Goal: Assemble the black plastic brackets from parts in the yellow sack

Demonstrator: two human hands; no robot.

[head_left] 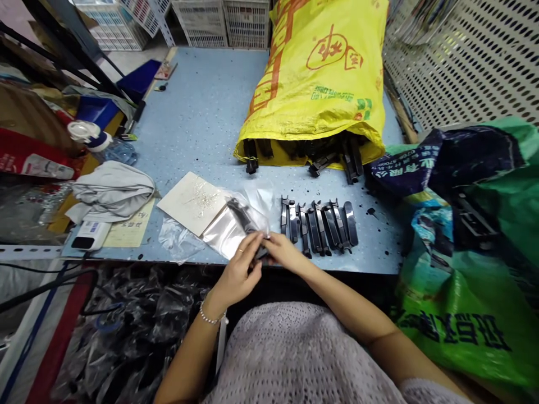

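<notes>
My left hand [244, 269] and my right hand [283, 251] meet at the table's front edge, fingers closed around the near end of a black plastic part [241, 213]. Clear film surrounds the far end of this part; whether it lies inside a bag or on top of one, I cannot tell. Right of my hands, several long black plastic parts [319, 227] lie side by side in a row. A cream card [191, 203] on the left carries a scatter of tiny pale pieces, with clear plastic bags [179, 238] next to it. My fingers hide the near end of the held part.
A yellow woven sack [320, 84] lies with its mouth toward me, black parts [353, 160] spilling out. Grey cloth [113, 191] and a white device [90, 235] sit at the left. Green bags [458, 314] crowd the right; wrapped black parts [143, 325] fill the space below.
</notes>
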